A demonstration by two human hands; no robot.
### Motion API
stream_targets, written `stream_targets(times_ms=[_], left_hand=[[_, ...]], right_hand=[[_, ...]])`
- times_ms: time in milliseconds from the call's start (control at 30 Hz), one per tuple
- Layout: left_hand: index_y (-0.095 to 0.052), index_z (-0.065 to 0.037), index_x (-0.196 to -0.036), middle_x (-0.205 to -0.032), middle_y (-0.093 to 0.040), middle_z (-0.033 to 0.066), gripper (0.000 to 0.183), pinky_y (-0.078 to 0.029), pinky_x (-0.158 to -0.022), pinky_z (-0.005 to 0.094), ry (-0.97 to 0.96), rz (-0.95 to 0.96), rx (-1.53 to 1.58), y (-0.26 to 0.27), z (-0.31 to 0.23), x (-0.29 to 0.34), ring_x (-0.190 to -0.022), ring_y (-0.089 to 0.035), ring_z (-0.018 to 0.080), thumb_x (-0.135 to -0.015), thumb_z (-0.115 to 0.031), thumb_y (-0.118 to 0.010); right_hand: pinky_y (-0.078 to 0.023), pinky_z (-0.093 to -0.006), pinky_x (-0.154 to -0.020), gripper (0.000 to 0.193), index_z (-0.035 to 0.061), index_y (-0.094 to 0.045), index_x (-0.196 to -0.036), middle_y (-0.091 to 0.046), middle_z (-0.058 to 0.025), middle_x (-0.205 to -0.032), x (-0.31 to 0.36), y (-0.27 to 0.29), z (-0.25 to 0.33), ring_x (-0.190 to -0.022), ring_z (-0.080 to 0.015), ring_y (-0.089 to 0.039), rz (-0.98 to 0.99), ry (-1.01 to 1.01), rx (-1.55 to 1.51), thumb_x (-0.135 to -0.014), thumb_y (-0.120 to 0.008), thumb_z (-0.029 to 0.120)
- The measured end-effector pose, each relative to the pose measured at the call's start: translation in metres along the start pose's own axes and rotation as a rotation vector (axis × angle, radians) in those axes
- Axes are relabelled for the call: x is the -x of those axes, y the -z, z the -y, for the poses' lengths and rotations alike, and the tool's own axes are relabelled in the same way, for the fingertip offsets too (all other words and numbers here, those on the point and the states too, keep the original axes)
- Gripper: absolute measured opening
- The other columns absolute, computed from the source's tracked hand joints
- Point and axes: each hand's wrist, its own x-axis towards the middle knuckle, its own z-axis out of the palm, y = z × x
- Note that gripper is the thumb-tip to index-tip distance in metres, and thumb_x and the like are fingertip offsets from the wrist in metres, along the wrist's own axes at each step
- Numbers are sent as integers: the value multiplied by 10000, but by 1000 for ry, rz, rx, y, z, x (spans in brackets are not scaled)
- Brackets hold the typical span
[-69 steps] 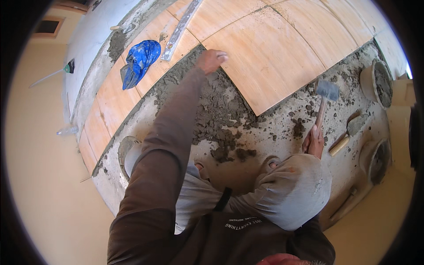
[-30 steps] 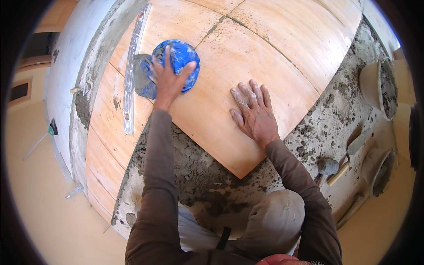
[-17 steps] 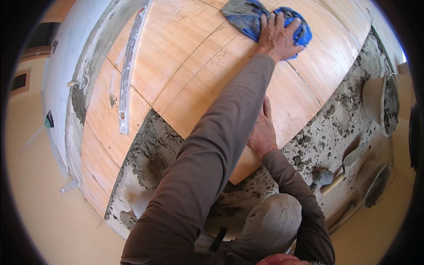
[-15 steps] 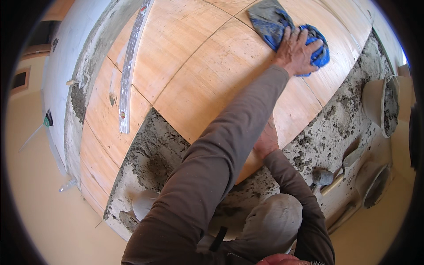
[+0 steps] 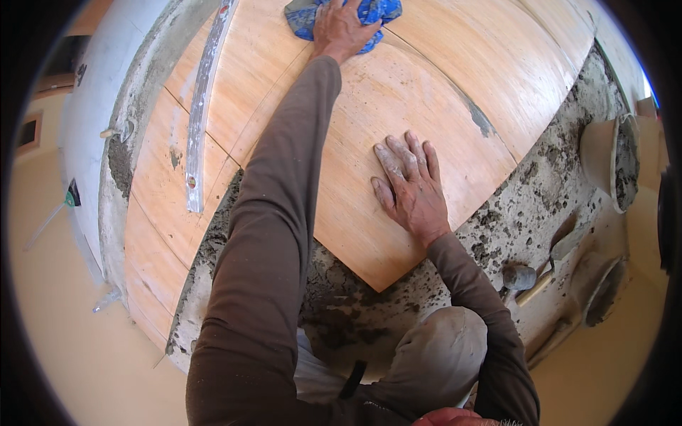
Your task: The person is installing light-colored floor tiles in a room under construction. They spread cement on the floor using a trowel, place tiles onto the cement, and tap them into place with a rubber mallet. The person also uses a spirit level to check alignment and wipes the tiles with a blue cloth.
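My left hand [image 5: 337, 32] presses a crumpled blue rag [image 5: 380, 13] against the wood-look floor tiles [image 5: 270, 64] at the top of the view, its fingers bent over the cloth. My right hand [image 5: 412, 188] lies flat, fingers spread and dusted pale, on the nearest tile [image 5: 369, 241], whose corner points toward me. A dark grout line and a grey smear [image 5: 481, 119] show along this tile's far right side. Rough grey mortar [image 5: 341, 284] borders its near edges.
A long metal straightedge [image 5: 202, 106] rests on the tiles at left. To the right are a mortar bucket [image 5: 598, 156], a second bucket [image 5: 586, 280], a mallet head [image 5: 518, 277] and a trowel [image 5: 568, 243]. My bent knee [image 5: 444, 348] is close below the tile.
My left hand has swept the rag leftward across the tiles, from upper right to top centre. My right hand, mostly hidden behind the left arm before, now shows fully on the tile.
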Motion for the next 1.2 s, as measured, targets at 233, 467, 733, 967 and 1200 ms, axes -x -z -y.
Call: stream_targets(times_ms=[233, 467, 733, 967, 1200], left_hand=[[-581, -190, -1447, -1347, -599, 265, 661, -468, -1075, 505, 36, 16, -143, 40, 6, 88, -1266, -574, 447, -874, -445, -788], [-572, -200, -1461, -1437, -538, 288, 660, -372, -1150, 549, -185, 41, -92, -21, -97, 77, -1363, -494, 449, -884, -445, -778], [-578, -316, -1445, -1537, -496, 135, 752, -310, -1248, 524, -602, 501, 281, -81, -287, 130, -1473, -419, 335, -762, -356, -892], [-545, -311, -1467, -1483, -521, 257, 693, -384, -1200, 509, -349, 220, 226, -76, -197, 87, -1394, -496, 429, -838, -369, -831], [-596, -120, -1404, -1321, -628, 300, 600, -510, -1016, 484, 135, -4, -30, -6, 34, 17, -1195, -620, 469, -847, -291, -740]], right_hand=[[-212, -516, -1287, 483, 82, -541, -1462, -512, -132, -1499, 6, 0, -11, -1499, -333, -375, -75, -52, -104, -1025, -570, 286], [-211, -511, -1291, 475, 6, -545, -1426, -519, -160, -1476, 11, -5, -8, -1496, -329, -380, -35, -2, -77, -996, -557, 209], [-179, -512, -1300, 483, 49, -538, -1455, -496, -136, -1528, 8, -27, -15, -1535, -313, -332, -139, 21, -117, -1015, -537, 249], [-211, -495, -1295, 474, 39, -549, -1438, -524, -133, -1488, 34, -47, -29, -1518, -310, -357, -76, -42, -258, -1007, -553, 237], [-239, -489, -1282, 409, 54, -601, -1379, -533, -133, -1477, 5, -6, -5, -1487, -299, -402, -117, -2, -82, -1018, -553, 241]])
